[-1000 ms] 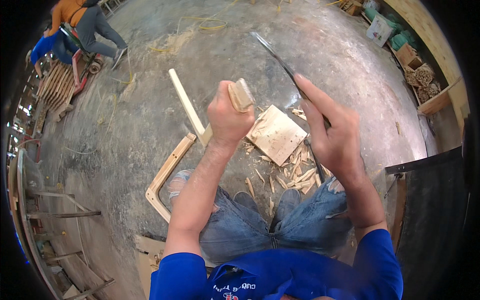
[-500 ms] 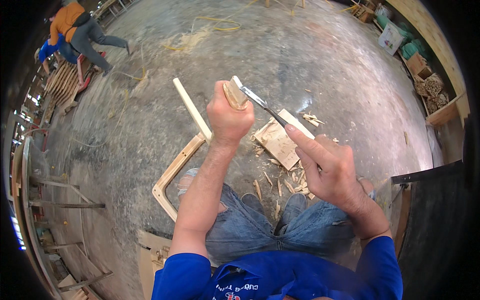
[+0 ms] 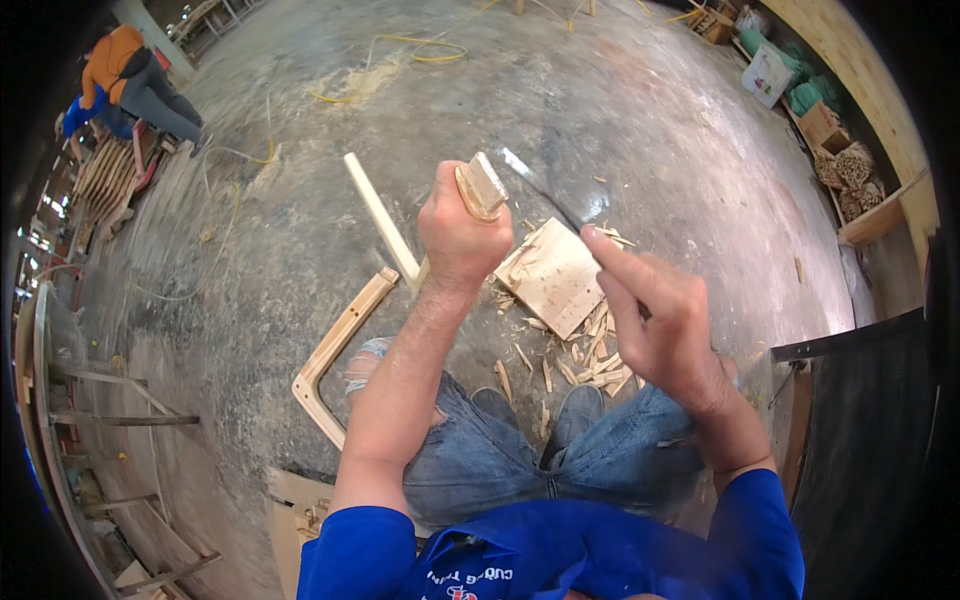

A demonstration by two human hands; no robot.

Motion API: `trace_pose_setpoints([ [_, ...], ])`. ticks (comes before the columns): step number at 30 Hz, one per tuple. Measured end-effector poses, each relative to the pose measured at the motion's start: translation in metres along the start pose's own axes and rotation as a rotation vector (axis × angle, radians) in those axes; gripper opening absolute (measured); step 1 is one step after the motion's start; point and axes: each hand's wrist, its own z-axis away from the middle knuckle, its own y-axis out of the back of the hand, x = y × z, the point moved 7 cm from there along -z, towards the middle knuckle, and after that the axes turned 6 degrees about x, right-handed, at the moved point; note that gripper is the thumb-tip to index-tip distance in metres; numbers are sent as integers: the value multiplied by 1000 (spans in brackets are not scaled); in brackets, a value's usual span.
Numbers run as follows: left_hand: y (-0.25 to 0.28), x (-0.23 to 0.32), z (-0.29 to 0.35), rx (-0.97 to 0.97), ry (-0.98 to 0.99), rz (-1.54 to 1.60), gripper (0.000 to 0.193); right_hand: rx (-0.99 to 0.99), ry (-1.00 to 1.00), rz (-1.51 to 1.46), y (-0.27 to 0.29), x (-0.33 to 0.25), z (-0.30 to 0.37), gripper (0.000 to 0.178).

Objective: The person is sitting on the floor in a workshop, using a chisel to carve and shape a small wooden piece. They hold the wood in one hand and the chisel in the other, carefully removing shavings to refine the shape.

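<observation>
My left hand (image 3: 462, 228) is closed around a pale wooden piece (image 3: 486, 185), whose squared end sticks up above the fist. In my right hand (image 3: 662, 318) is a chisel (image 3: 548, 190) with a shiny flat blade and dark shank, its index finger stretched along the shank. The blade points up and left, a short gap from the wood's end; its handle is hidden in my palm. Beyond my left forearm are a pale wooden bar (image 3: 378, 212) and an angled wooden frame (image 3: 335, 345); whether they join the held piece is hidden.
A square wooden block (image 3: 553, 282) lies on the concrete floor before my feet, among wood shavings (image 3: 602, 362). Metal racks (image 3: 130, 418) stand at left. Two people (image 3: 140, 85) bend over stacked wood at far left. A shelf with bundled sticks (image 3: 850, 170) is at right.
The chisel blade has come off the wood's end and now stands apart from it, higher and to the right. My left hand keeps its hold. The person in orange has drawn their legs closer together.
</observation>
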Motion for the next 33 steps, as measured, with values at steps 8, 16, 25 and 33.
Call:
trace_pose_setpoints([
  [8, 11, -7, 1, 3, 41, -102, 36, -59, 45, 49, -7, -17, 7, 55],
  [16, 13, -3, 1, 20, 33, -125, 30, -92, 78, 177, -10, -25, 7, 57],
  [25, -19, 18, 31, -167, -35, -215, 37, -100, -33, 210, -33, 4, -19, 51],
  [33, 11, -5, -2, 21, 6, -97, 31, 18, 3, -31, 8, -3, 1, 55],
])
